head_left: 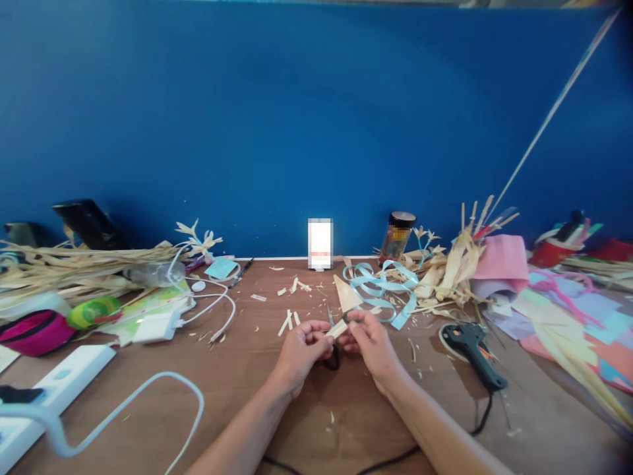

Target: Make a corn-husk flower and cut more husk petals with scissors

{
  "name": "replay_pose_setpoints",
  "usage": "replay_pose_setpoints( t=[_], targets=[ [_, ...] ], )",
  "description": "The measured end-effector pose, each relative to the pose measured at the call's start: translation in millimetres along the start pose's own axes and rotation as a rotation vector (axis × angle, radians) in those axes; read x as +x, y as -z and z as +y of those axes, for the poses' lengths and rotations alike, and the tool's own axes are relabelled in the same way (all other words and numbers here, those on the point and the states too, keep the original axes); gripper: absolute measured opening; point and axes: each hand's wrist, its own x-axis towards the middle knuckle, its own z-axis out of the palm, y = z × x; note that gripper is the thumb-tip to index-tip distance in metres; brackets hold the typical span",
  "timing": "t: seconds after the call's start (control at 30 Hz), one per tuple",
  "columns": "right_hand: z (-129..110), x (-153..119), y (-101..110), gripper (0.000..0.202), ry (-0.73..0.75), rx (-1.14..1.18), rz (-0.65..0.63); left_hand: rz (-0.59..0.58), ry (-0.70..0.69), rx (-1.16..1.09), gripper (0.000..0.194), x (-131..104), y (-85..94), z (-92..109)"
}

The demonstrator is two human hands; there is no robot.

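Observation:
A short, pale strip of dried husk (338,329) is stretched between my two hands over the middle of the table. My left hand (305,346) pinches its near left end between thumb and fingertips. At the far right end, the fingers of my right hand (370,343) are closed on it too. Under the strip lie scissors (335,359), with a blade tip and part of a dark handle showing; the rest is hidden. Just beyond my right hand rests a larger triangular husk piece (347,295). Narrow cut strips (285,322) lie to the left of my hands.
A glue gun (472,353) lies at right, its cord running toward me. Curled blue ribbon (380,284), husk bundles (448,280) and coloured paper (568,316) spread across the right. At left are a power strip (74,379), white cables and a green tape roll (93,312).

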Motion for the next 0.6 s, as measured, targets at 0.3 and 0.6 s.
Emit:
replay_pose_setpoints(
  t=[0.3,0.6],
  targets=[
    [1.0,-1.1,0.0,0.037,0.026,-0.004,-0.072,-0.044,-0.029,-0.018,0.036,1.1,0.7,-3.2],
    [3.2,0.2,3.3,0.029,0.099,-0.072,-0.095,-0.053,-0.022,0.040,0.040,-1.0,-0.7,-0.7]
  ],
)
